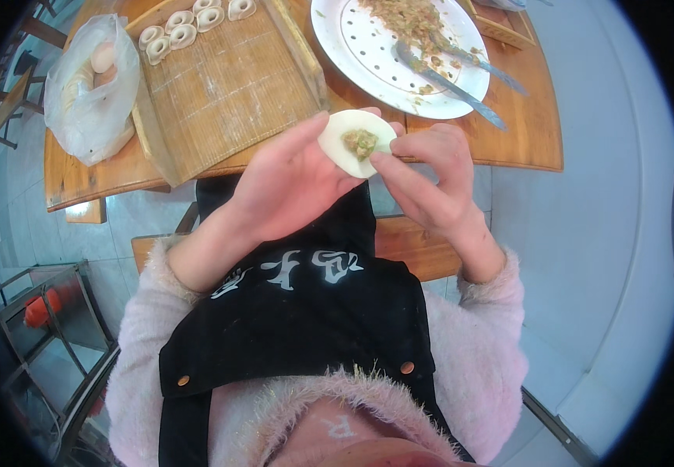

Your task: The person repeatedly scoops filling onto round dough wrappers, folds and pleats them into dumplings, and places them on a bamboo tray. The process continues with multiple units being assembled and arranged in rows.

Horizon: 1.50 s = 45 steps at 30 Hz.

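A round dough wrapper [335,140] lies across the fingers of my left hand [290,181], held up above my lap near the table's front edge. In the wrapper's middle sits a small lump of minced filling [360,144] with green bits. My right hand [436,175] pinches the wrapper's right rim between thumb and forefinger. Beyond my hands is a white perforated plate [351,64] with a heap of filling [407,23]. Two metal utensils [459,92] rest on it with their handles over the rim. Several folded ring-shaped dumplings [182,36] stand at the far end of a wooden tray [226,99].
A translucent plastic bag [92,93] with pale dough inside lies left of the tray on the wooden table [524,134]. At the far right is a wooden box [503,29]. A wooden bench [419,248] is beneath me. A metal-framed rack [51,327] stands at lower left.
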### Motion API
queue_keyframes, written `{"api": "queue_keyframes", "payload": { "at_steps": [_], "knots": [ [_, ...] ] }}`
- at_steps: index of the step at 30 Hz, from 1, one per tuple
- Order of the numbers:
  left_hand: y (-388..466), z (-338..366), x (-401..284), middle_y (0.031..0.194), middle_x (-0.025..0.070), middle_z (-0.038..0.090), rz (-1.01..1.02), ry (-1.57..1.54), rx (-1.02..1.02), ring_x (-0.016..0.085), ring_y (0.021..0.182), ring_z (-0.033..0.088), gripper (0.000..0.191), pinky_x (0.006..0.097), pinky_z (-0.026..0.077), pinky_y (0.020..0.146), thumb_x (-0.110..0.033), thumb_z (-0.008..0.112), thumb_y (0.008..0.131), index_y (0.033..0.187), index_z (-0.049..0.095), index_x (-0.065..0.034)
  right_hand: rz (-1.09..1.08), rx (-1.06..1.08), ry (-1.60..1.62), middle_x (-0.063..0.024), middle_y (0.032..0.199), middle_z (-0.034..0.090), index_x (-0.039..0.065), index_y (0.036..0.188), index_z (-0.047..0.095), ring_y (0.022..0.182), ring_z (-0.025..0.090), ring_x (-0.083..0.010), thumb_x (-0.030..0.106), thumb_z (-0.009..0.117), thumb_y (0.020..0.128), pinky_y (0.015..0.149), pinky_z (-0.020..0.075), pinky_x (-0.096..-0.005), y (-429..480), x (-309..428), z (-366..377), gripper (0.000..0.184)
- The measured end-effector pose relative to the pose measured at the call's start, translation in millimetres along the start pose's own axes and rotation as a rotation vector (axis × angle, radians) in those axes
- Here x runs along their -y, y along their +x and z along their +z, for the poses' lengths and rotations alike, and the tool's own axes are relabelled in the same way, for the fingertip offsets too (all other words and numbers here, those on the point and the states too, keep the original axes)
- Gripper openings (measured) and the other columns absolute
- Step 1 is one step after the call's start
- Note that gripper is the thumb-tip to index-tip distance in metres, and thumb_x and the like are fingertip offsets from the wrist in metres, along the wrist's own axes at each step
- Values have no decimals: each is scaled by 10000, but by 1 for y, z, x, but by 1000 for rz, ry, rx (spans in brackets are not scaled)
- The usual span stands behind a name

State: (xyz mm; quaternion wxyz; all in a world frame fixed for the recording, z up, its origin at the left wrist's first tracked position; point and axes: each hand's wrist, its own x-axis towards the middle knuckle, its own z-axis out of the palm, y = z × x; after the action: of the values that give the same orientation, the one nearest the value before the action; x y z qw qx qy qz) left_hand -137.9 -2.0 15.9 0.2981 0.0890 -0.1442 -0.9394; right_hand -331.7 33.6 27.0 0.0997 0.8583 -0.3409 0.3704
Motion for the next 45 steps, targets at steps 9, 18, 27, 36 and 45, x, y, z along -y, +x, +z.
{"api": "queue_keyframes", "payload": {
  "at_steps": [9,18,27,36,45],
  "knots": [
    [-4,-5,-4,1282,131,473,-90,40,-1,208,1184,466,451,367,349,1031,-293,287,994,1306,369,22,20,11,190,-28,921,577,83,866,639,849,571,-200,70,718,614,735,409,-332,6,0,-3,264],
    [-8,-9,-9,1244,98,496,-133,27,106,193,1136,514,432,367,412,988,-312,287,1003,1308,377,-18,189,8,573,-49,984,653,94,803,636,1096,575,-299,44,715,701,971,363,-431,20,3,4,138],
    [-7,-1,-14,1252,91,488,-86,237,87,184,1152,501,449,378,404,1002,-349,288,1002,1306,389,-35,360,10,745,-24,860,684,86,844,647,1110,576,-284,17,671,756,1055,264,-462,28,3,8,115],
    [-9,-1,-18,1245,94,495,0,220,137,181,1150,500,473,356,407,990,-374,295,998,1309,391,-31,556,7,837,-44,870,678,74,834,658,1036,612,-212,56,691,749,1024,313,-426,43,10,11,93],
    [-20,3,-28,1139,21,534,59,629,269,72,1062,478,413,237,410,871,-107,614,868,1244,471,-15,295,47,909,-83,935,645,15,918,610,1102,540,-302,-61,668,738,938,419,-428,50,5,12,204]
  ]
}}
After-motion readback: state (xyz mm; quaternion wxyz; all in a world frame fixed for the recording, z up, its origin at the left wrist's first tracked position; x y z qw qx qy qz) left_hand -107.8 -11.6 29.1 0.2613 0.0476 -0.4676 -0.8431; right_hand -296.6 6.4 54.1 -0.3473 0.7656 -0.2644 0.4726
